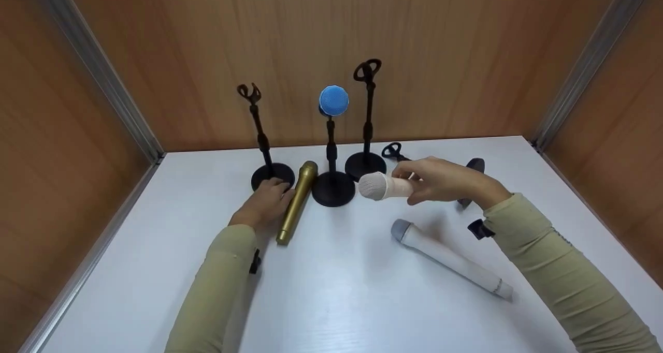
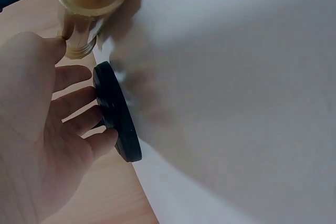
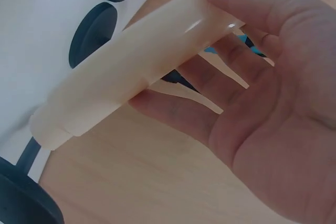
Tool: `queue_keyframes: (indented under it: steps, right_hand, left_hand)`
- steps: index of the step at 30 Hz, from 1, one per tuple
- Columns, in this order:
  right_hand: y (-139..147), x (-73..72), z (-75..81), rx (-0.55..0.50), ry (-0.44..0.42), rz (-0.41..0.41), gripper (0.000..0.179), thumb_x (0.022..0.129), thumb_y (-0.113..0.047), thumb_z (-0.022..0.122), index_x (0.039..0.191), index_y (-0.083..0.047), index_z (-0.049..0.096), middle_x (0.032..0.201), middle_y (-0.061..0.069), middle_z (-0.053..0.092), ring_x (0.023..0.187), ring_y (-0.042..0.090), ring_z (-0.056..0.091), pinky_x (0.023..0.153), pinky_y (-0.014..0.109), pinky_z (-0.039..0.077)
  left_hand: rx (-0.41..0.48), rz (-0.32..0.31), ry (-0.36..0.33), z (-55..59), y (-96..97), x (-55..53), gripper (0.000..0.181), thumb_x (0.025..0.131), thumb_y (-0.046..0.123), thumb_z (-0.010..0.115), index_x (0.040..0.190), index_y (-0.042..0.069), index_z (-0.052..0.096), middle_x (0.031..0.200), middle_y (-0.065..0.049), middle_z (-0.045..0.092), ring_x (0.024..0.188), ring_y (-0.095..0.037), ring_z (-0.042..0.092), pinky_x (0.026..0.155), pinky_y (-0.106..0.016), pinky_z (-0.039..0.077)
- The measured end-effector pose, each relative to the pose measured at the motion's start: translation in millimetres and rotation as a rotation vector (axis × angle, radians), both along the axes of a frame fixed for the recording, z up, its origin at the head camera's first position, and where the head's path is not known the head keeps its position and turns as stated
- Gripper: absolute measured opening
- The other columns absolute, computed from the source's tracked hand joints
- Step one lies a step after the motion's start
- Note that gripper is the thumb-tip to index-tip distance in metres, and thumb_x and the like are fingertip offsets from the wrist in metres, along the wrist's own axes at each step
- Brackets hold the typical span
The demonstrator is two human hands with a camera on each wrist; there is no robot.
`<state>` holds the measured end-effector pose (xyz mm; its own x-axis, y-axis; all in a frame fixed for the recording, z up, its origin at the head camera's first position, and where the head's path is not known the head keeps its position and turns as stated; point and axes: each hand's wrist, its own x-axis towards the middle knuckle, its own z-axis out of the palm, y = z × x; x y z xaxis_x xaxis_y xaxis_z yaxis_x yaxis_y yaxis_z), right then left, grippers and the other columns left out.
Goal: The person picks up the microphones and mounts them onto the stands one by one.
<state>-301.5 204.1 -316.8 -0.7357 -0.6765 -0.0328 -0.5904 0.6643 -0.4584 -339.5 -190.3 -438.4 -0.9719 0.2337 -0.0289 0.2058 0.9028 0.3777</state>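
My right hand holds a white microphone above the table, its pale mesh head pointing left. In the right wrist view, thumb and fingers lie on opposite sides of its smooth body. My left hand is at the round base of the left black microphone stand. Its fingertips touch the base's edge in the left wrist view, fingers only slightly bent. The thumb lies right by a gold microphone, which rests on the table between the left and middle stands.
The middle stand carries a blue-headed microphone. A taller stand with a bare clip rises behind it. Another stand's clip and base show low behind my right hand. A white microphone with a grey head lies at front right.
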Motion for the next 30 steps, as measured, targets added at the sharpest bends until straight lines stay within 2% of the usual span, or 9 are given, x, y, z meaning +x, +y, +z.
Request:
queue_keyframes:
  steps: [4, 8, 12, 15, 19, 24, 27, 30]
  right_hand:
    - [7, 2.1, -0.4, -0.001, 0.003, -0.018, 0.047, 0.081, -0.003, 0.083, 0.123, -0.014, 0.064, 0.120, 0.003, 0.068, 0.107, 0.024, 0.065, 0.092, 0.048, 0.053]
    - [12, 5.2, 0.7, -0.002, -0.001, -0.084, 0.046, 0.084, -0.005, 0.080, 0.125, -0.012, 0.062, 0.122, 0.005, 0.067, 0.109, 0.026, 0.064, 0.093, 0.050, 0.052]
    - [20, 6.3, 2.3, -0.001, -0.007, -0.134, 0.047, 0.086, -0.005, 0.073, 0.129, -0.007, 0.056, 0.121, 0.011, 0.066, 0.105, 0.028, 0.063, 0.090, 0.053, 0.051]
    - [27, 6.3, 5.4, 0.012, -0.031, -0.156, 0.050, 0.088, -0.005, 0.070, 0.134, -0.006, 0.050, 0.121, 0.015, 0.064, 0.104, 0.031, 0.063, 0.090, 0.057, 0.052]
    - [38, 8.5, 11.8, 0.043, -0.093, -0.193, 0.057, 0.090, -0.007, 0.069, 0.140, -0.008, 0.040, 0.120, 0.017, 0.061, 0.106, 0.034, 0.063, 0.089, 0.063, 0.051]
    - [51, 11.8, 17.8, 0.069, -0.164, -0.220, 0.060, 0.092, -0.011, 0.071, 0.139, -0.005, 0.034, 0.118, 0.020, 0.058, 0.106, 0.035, 0.063, 0.087, 0.059, 0.054]
    - [57, 13.0, 19.6, 0.069, -0.203, -0.239, 0.059, 0.092, -0.013, 0.071, 0.138, -0.005, 0.034, 0.117, 0.020, 0.057, 0.104, 0.034, 0.064, 0.079, 0.051, 0.057]
    - [60, 14.8, 21.1, 0.073, -0.231, -0.261, 0.061, 0.092, -0.015, 0.072, 0.139, -0.007, 0.034, 0.115, 0.018, 0.056, 0.100, 0.032, 0.064, 0.071, 0.044, 0.058]
  left_hand:
    - [0.003, 0.011, -0.006, -0.8, 1.4, 0.1, 0.061, 0.109, 0.047, 0.033, 0.148, 0.003, 0.049, 0.155, -0.019, 0.039, 0.147, -0.038, 0.029, 0.118, -0.054, 0.028]
    - [-0.021, 0.018, -0.001, -1.8, 3.5, 0.1, 0.063, 0.109, 0.048, 0.032, 0.149, 0.002, 0.047, 0.155, -0.020, 0.039, 0.146, -0.038, 0.030, 0.117, -0.055, 0.029]
    - [-0.093, 0.006, 0.053, 3.4, 12.0, 3.1, 0.060, 0.110, 0.043, 0.036, 0.151, 0.000, 0.044, 0.153, -0.023, 0.041, 0.144, -0.040, 0.034, 0.116, -0.054, 0.032]
    - [-0.157, -0.037, 0.140, 11.5, 23.2, 6.7, 0.054, 0.108, 0.034, 0.047, 0.149, 0.000, 0.045, 0.147, -0.024, 0.046, 0.137, -0.041, 0.042, 0.110, -0.054, 0.040]
    - [-0.182, -0.106, 0.226, 24.7, 47.5, 9.6, 0.047, 0.103, 0.025, 0.060, 0.145, 0.004, 0.051, 0.141, -0.021, 0.052, 0.128, -0.039, 0.051, 0.101, -0.053, 0.049]
    - [-0.154, -0.236, 0.264, 37.1, 83.8, 11.4, 0.039, 0.100, 0.022, 0.066, 0.135, 0.005, 0.063, 0.131, -0.017, 0.061, 0.119, -0.034, 0.061, 0.097, -0.048, 0.053]
    - [-0.101, -0.300, 0.240, 39.0, 105.2, 10.5, 0.034, 0.100, 0.022, 0.065, 0.130, 0.006, 0.067, 0.125, -0.015, 0.066, 0.114, -0.030, 0.064, 0.097, -0.044, 0.053]
    - [-0.014, -0.338, 0.140, 40.2, 127.1, 4.7, 0.035, 0.101, 0.023, 0.063, 0.131, 0.006, 0.066, 0.127, -0.014, 0.066, 0.115, -0.028, 0.064, 0.100, -0.041, 0.051]
